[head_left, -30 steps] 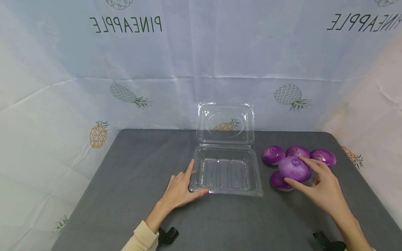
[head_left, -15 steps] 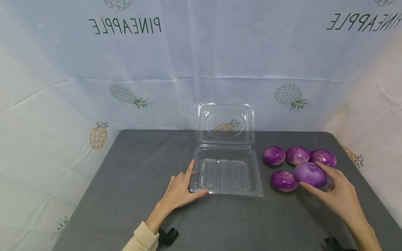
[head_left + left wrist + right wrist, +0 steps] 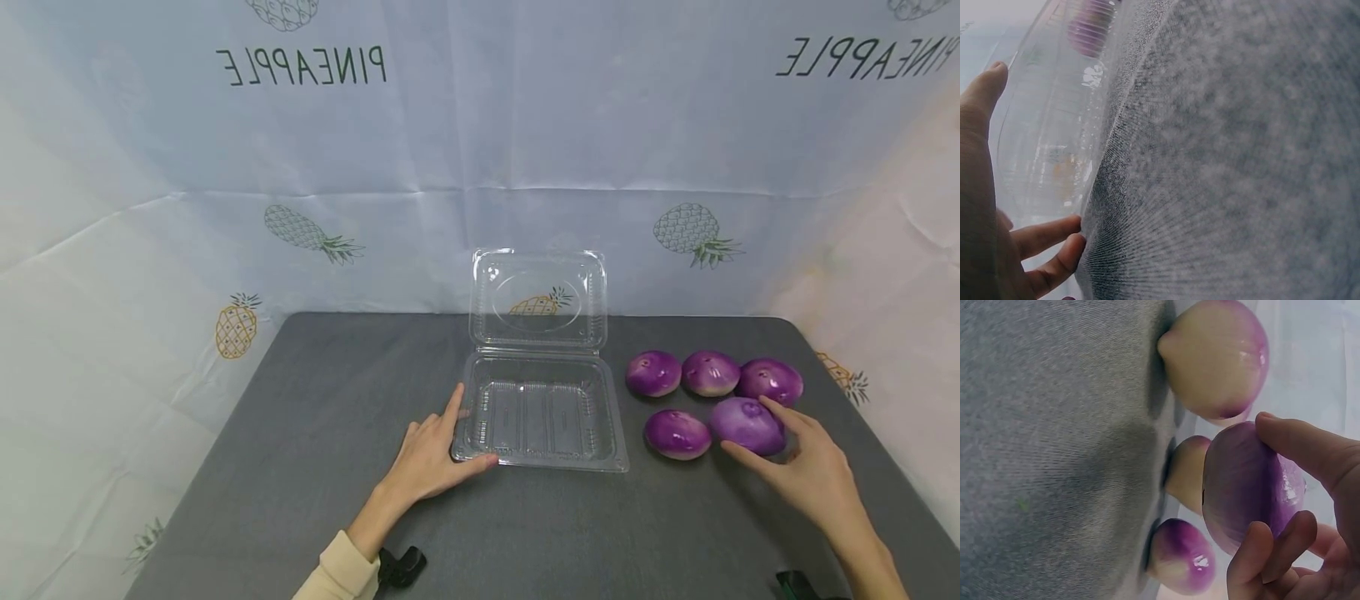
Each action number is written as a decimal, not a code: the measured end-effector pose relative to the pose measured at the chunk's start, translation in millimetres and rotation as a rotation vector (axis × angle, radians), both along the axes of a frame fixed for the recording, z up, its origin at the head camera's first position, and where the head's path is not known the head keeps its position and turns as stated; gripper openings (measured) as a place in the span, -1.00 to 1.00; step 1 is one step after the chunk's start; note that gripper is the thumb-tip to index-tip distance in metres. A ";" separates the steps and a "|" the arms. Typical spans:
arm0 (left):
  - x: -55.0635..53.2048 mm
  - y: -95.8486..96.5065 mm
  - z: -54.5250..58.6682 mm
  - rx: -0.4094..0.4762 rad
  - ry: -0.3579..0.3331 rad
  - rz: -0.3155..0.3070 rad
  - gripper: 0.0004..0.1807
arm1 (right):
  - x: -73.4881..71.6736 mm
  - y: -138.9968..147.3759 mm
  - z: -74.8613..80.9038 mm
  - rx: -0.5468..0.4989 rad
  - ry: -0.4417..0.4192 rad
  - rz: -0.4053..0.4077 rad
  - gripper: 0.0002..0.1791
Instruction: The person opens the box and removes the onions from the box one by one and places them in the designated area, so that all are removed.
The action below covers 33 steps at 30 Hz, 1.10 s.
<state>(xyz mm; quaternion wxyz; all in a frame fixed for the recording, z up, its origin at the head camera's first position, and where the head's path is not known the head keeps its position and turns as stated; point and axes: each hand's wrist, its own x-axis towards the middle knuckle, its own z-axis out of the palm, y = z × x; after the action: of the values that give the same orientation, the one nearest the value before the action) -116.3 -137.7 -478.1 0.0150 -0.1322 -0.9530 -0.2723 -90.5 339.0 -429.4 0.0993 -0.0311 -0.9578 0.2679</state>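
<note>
My right hand [image 3: 813,475] pinches a light purple onion [image 3: 747,426] between its thumb and fingertips, at the front right of a group of onions. In the right wrist view this onion [image 3: 1244,487] is tilted and appears raised above the table. Left of it sits a glossy darker onion [image 3: 677,434]. My left hand [image 3: 427,454] rests with fingers spread against the near left corner of a clear plastic clamshell box [image 3: 459,417], its thumb along the front rim. The box's lid [image 3: 537,300] stands upright at the back, and its tray is empty.
Behind the held onion are three more purple onions in a row, including a left one [image 3: 653,372], a middle one [image 3: 710,372] and a right one [image 3: 770,381]. All stand on a grey table [image 3: 337,392]. A pineapple-print cloth [image 3: 420,242] hangs behind.
My right hand has carried the light purple onion rightward and down, from over the front onion to a place beside it. The left hand and the box have stayed put.
</note>
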 end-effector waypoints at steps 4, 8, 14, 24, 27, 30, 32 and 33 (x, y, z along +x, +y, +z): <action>0.4 0.2 0.3 -0.001 0.004 0.003 0.30 | -1.4 3.0 -4.7 0.003 -0.016 -0.001 0.00; 0.8 0.0 1.0 -0.001 0.005 0.003 0.30 | -3.2 5.6 -9.4 0.005 -0.030 0.009 0.00; 1.0 0.0 1.4 0.002 0.002 -0.003 0.30 | -6.6 8.4 -13.3 0.014 -0.032 0.024 -0.01; -0.2 0.4 1.5 -0.004 0.004 -0.005 0.30 | -8.7 7.6 -17.8 0.005 -0.068 0.039 -0.03; 0.1 0.7 2.5 -0.003 0.004 -0.004 0.30 | -9.0 7.5 -19.1 0.009 -0.068 0.036 -0.03; 0.6 0.7 3.1 0.001 0.003 -0.001 0.30 | -9.7 8.1 -20.9 0.006 -0.070 0.033 -0.03; 0.8 0.5 3.3 0.001 0.001 0.000 0.30 | -10.1 8.7 -21.9 0.005 -0.074 0.032 -0.03; 0.9 0.5 3.3 0.002 -0.001 -0.001 0.31 | -10.3 9.0 -22.4 0.004 -0.077 0.031 -0.03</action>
<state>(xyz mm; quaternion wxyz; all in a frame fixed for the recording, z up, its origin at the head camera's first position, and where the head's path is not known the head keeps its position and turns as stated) -115.5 -137.2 -474.8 0.0146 -0.1324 -0.9527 -0.2733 -100.8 348.0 -451.8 0.0582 -0.0263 -0.9619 0.2659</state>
